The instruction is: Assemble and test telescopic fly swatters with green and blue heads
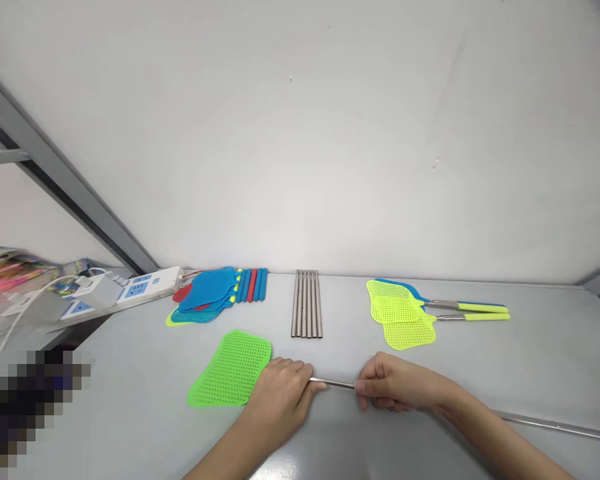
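My left hand (pixel 284 395) is closed around the neck of a bright green fly swatter head (pixel 233 370), which lies to its left. A thin metal rod (pixel 336 383) comes out of that hand to the right, and my right hand (pixel 387 383) pinches its other end between thumb and fingers. My left hand hides where head and rod meet. Beyond my hands, several metal rods (pixel 307 303) lie side by side. To the right are fly swatters with yellow heads (pixel 409 333) and a blue head (pixel 405 288), with metal shafts and yellow grips (pixel 485 317).
Blue swatter heads (pixel 210 290) lie stacked with red and yellow ones at the back left, beside a row of blue and red grips (pixel 251 285). A white power strip (pixel 153 285) with plugs lies at the left edge. A wall (pixel 300 167) rises behind the table (pixel 540 347).
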A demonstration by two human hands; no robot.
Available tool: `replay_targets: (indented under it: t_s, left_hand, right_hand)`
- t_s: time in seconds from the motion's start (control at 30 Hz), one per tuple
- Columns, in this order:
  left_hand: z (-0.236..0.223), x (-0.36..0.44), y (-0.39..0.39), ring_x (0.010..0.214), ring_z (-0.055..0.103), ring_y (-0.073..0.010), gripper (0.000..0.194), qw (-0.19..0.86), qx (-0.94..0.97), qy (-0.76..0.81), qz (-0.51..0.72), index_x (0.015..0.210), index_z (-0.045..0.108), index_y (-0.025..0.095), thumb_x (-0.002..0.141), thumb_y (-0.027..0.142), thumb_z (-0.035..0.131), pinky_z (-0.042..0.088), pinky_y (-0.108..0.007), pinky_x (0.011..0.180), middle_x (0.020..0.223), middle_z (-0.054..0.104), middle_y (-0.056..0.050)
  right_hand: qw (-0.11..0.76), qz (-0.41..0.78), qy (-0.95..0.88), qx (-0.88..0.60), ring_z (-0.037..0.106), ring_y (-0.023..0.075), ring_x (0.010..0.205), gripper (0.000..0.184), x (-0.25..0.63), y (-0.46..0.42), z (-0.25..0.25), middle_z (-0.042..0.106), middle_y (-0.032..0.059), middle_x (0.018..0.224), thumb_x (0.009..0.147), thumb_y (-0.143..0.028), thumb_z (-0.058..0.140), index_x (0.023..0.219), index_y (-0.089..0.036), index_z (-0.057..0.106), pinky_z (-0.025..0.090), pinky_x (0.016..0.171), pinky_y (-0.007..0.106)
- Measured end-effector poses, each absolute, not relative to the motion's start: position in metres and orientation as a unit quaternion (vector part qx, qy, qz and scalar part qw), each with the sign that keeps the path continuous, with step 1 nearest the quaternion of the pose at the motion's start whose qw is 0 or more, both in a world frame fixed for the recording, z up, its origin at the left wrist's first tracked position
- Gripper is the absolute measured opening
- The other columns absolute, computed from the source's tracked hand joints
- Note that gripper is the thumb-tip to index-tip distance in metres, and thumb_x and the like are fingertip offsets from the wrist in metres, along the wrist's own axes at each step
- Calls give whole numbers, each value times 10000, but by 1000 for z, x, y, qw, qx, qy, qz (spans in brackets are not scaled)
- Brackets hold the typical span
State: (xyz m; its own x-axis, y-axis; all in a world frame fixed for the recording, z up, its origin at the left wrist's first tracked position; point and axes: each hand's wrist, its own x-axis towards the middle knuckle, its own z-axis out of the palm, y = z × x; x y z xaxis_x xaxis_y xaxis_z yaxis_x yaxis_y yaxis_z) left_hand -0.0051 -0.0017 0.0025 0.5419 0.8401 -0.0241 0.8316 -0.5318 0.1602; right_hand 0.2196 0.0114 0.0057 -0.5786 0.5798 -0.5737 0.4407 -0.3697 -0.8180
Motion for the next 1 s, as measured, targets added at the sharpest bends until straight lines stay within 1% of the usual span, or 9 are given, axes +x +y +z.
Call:
replay_targets:
  t_s: [0.17,0.67,1.0]
  left_hand:
    - [2,-4,-4,647,565,-199,310,72,878,472,23,668,517,168,893,302,353,345,-303,587,681,618,-34]
    - [3,-1,-6,639,574,-198,331,91,879,467,16,664,515,172,900,302,324,360,-299,577,665,617,-24]
    - [6,2,-7,634,578,-195,319,91,879,467,13,666,525,169,893,289,336,342,-283,553,672,621,-24]
  right_hand:
    - [49,693,-552,-462,257,30,379,373,220,11,8,353,-72,474,764,-472,530,692,-116,615,141,336,172]
    - [48,692,-551,-463,229,28,368,349,219,11,9,342,-71,459,769,-438,529,668,-115,615,118,327,176]
    - [46,694,-551,-461,222,30,369,350,219,10,10,333,-73,454,766,-440,528,656,-116,603,114,324,177]
